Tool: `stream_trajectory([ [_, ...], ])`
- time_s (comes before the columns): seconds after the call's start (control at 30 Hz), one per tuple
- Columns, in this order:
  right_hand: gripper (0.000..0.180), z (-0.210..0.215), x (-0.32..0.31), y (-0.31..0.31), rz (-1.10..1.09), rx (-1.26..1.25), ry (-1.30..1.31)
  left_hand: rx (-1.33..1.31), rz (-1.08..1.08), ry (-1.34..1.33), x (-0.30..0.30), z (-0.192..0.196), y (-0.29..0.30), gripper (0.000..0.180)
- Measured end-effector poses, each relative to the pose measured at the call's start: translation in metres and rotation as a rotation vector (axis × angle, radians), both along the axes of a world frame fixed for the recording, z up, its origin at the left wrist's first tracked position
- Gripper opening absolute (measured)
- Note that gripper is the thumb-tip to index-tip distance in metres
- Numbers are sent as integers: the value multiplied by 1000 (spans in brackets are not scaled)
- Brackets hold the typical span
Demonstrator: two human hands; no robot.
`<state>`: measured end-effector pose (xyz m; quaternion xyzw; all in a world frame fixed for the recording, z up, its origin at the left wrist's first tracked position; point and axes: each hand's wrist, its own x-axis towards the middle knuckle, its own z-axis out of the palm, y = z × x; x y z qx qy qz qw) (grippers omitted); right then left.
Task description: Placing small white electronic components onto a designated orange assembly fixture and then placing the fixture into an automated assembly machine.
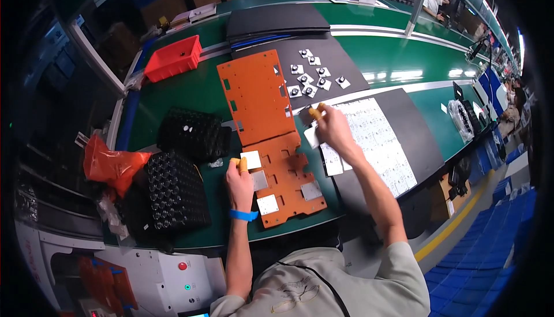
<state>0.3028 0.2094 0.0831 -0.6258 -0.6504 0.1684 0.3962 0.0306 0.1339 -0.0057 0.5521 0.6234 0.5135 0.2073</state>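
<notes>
An orange fixture plate (pixel 295 201) lies on the green bench before me, its hinged orange lid (pixel 257 98) folded open away from me. My left hand (pixel 239 183), with yellow finger cots, pinches a white square plate (pixel 251 159) at the fixture's upper left edge. Other square plates sit in the fixture: a grey one (pixel 259 180), a white one (pixel 268 204) and another grey one (pixel 311 190). My right hand (pixel 334 128), also in yellow cots, is closed beside the fixture; a tilted white square plate (pixel 312 137) shows at its fingers, partly hidden.
White printed board sheets (pixel 375 138) lie on a dark mat to the right. Several small boards with black round parts (pixel 309 90) rest on a dark mat ahead. Black trays (pixel 176 193), an orange bag (pixel 112 164) and a red bin (pixel 173 58) stand left. A person (pixel 433 2) sits far right.
</notes>
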Motion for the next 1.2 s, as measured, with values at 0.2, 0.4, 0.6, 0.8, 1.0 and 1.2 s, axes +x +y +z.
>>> stream_trajectory([
  [0.2,24,-31,108,150,-236,156,-432,-454,-148,-967,-23,25,-22,20],
  [0.4,10,-69,180,287,-399,331,-1082,-686,-517,-1808,-40,13,-39,27],
  [0.6,17,-86,180,331,-253,242,-1193,-686,-909,-2081,-33,31,-15,18],
  [0.8,14,51,37,198,63,474,-40,-834,-933,-1784,-19,37,4,22],
  [1.0,32,84,-63,3,1455,248,-334,-1143,-1083,-1758,15,28,-23,51],
  [1.2,21,66,-44,-29,1535,198,-396,-1259,-1243,-1633,26,37,-45,60],
])
